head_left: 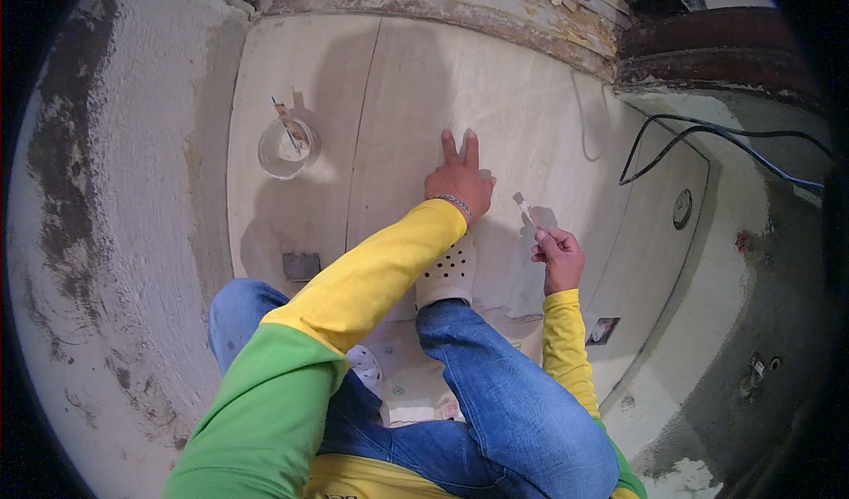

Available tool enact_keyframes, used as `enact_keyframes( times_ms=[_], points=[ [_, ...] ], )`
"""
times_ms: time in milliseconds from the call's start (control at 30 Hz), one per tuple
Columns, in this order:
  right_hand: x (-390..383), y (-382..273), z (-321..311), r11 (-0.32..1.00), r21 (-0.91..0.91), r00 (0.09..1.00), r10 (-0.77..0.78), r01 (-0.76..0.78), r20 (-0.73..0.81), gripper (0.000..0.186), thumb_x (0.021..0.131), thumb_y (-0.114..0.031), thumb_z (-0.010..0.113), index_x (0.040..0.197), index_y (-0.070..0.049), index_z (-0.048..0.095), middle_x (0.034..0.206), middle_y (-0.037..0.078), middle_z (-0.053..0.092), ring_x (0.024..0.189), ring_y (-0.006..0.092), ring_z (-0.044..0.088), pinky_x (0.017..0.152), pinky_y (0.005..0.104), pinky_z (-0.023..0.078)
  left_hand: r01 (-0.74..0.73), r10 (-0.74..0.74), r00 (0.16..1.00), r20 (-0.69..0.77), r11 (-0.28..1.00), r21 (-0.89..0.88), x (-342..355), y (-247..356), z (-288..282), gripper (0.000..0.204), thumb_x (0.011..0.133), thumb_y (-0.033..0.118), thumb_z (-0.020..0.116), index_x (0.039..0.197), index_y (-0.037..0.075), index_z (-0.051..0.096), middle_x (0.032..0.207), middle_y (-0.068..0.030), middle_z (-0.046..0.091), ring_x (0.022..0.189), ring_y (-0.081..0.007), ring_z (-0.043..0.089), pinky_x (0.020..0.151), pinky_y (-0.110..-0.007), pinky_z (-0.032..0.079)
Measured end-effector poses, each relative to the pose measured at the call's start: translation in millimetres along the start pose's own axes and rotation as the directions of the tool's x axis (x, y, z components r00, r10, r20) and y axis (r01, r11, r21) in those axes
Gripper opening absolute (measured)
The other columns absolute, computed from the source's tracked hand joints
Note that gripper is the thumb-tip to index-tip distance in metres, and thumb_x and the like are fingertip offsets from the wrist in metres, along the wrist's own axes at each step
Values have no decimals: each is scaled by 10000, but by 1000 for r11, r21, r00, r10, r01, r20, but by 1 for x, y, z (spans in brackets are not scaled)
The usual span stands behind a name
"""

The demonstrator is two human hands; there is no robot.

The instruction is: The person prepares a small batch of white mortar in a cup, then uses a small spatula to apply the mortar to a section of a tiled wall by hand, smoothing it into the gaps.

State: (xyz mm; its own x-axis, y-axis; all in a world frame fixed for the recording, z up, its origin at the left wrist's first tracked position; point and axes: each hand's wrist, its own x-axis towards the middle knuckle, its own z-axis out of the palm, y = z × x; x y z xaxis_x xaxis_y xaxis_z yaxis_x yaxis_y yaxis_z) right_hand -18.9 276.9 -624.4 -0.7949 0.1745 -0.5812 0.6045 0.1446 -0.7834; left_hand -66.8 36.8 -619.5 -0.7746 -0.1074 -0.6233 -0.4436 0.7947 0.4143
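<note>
My left hand (458,174) rests on a pale tiled floor (407,75), fingers spread, just beyond a white perforated clog (447,274) on my foot. To its right, my right hand (557,256) is closed around a small slim spatula-like tool (523,207) with whitish material on it; its tip is near the tile. A clear tub (285,156) of pale paste, with a stick in it, stands at the left. A dark grey square piece (301,266) lies below the tub.
Rough plastered ledges (168,128) border the tiles left and right. Looped black and blue cables (707,129) hang at the upper right. A round opening (682,208) and a square one (603,330) are on the right. A worn timber edge (442,8) runs along the back.
</note>
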Motion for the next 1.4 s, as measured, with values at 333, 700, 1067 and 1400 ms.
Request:
enact_keyframes(
  times_ms=[333, 700, 1067, 1400],
  points=[
    [-2, 2, -5, 1000, 8, 1000, 6, -6, 0, 238, 829, -88, 712, 1001, 38, 606, 817, 82, 661, 624, 133, 615, 541, 255, 519, 24, -32, 998, -56, 992, -126, 3, 8, 3, 838, 907, 439, 496, 1510, 87, 32, 1487, -384, 21, 1054, -469, 592, 855, -438, 529],
    [-2, 3, -12, 1000, -18, 1000, 23, -24, -20, 258, 824, -88, 716, 1016, 39, 599, 825, 88, 666, 622, 138, 617, 540, 259, 519, 41, -46, 998, -36, 993, -112, 10, 16, 9, 804, 919, 423, 476, 1516, 109, 39, 1479, -399, 12, 1135, -475, 545, 913, -452, 502],
    [0, 1, -8, 1000, 7, 1000, 19, -19, -11, 233, 829, -84, 712, 1001, 29, 601, 838, 93, 675, 617, 128, 609, 536, 254, 512, -208, 205, 977, -62, 976, -62, -2, 16, 9, 723, 924, 409, 474, 1503, 121, 151, 1513, -325, 75, 1044, -437, 604, 883, -474, 510],
    [-3, 4, -13, 1000, 7, 1000, 20, -20, -15, 212, 827, -67, 708, 991, 22, 607, 806, 79, 666, 614, 129, 606, 533, 249, 506, -32, 24, 995, -95, 996, -86, 17, 21, 13, 747, 921, 421, 481, 1506, 113, 135, 1514, -333, 42, 1121, -418, 570, 897, -461, 506]
  ],
)
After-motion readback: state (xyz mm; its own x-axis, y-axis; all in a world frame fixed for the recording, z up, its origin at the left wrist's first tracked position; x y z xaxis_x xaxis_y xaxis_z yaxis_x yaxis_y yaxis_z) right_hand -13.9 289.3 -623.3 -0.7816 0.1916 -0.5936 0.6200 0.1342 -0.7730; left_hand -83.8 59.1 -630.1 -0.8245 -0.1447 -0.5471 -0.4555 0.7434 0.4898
